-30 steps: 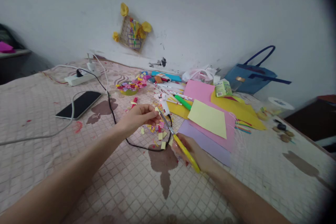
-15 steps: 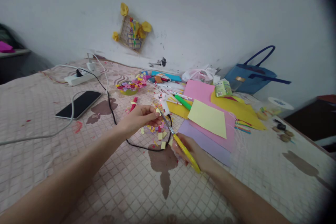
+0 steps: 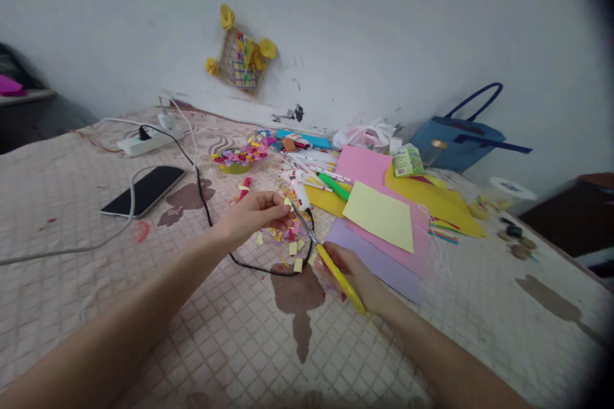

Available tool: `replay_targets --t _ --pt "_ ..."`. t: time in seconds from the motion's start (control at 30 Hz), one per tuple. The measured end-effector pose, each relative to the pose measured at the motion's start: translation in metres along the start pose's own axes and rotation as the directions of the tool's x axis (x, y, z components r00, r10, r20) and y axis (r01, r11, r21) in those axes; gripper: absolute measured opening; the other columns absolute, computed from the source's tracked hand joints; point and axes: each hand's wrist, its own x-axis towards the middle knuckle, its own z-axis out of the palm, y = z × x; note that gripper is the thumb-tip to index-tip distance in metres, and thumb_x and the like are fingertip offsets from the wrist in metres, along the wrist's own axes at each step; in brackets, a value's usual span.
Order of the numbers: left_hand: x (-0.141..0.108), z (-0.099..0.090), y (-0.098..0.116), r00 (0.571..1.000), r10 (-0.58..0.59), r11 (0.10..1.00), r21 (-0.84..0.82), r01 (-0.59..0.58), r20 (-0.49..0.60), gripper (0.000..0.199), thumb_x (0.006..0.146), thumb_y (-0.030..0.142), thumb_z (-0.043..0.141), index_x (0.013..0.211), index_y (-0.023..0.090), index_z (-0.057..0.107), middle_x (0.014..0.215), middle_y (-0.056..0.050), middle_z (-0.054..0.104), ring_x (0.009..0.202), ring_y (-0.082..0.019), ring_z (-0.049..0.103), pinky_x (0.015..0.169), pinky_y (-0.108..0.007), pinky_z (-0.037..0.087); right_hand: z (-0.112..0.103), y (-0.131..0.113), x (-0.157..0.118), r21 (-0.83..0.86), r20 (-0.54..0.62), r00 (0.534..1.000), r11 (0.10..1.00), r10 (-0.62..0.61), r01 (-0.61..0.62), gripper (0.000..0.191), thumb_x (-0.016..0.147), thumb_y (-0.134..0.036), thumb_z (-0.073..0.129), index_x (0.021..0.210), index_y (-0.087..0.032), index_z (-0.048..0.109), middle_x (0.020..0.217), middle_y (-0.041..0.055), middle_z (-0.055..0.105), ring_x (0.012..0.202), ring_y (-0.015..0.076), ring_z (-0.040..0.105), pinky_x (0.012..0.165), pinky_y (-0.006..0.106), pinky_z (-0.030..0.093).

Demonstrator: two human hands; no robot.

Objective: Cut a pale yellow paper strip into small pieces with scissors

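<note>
My right hand (image 3: 349, 275) is closed round a pair of scissors (image 3: 339, 276) with yellow handles, blades pointing up and left. Between the fingertips of my left hand (image 3: 261, 212) is a small pale yellow piece of paper (image 3: 288, 203), right at the scissor tips. Under and beside my hands lie several cut scraps (image 3: 293, 248) in pale yellow, pink and purple. A white glue gun (image 3: 300, 190) rests just behind the scissor tips. To the right, a pale yellow sheet (image 3: 378, 214) lies over a pink sheet (image 3: 416, 227) and a purple sheet (image 3: 371, 259).
A black cable (image 3: 256, 267) loops round the scraps. At left are a phone (image 3: 144, 192) and a power strip (image 3: 149, 144). Behind stands a round container heaped with colourful cut pieces (image 3: 235, 163). A blue bag (image 3: 460, 140) leans against the wall at back right.
Hardly anything differs. Both hands stay in almost the same place, with the scissor tips still at the small paper piece.
</note>
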Motion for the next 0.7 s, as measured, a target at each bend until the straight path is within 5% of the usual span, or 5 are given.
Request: replay_targets --t 0.7 --pt "-0.0003 -0.0029 0.0038 0.999 0.010 1.000 -0.002 -0.010 -0.048 0.018 0.072 0.026 0.067 0.073 0.013 0.057 0.072 -0.004 0.068 0.065 -0.011 0.064 0.066 -0.024 0.050 -0.0005 0.0054 -0.0001 -0.040 -0.029 0.999 0.999 -0.021 0.019 0.028 0.081 -0.042 0.051 0.069 -0.019 0.041 0.058 -0.0048 0.040 0.046 0.0063 0.037 0.040 0.017 0.030"
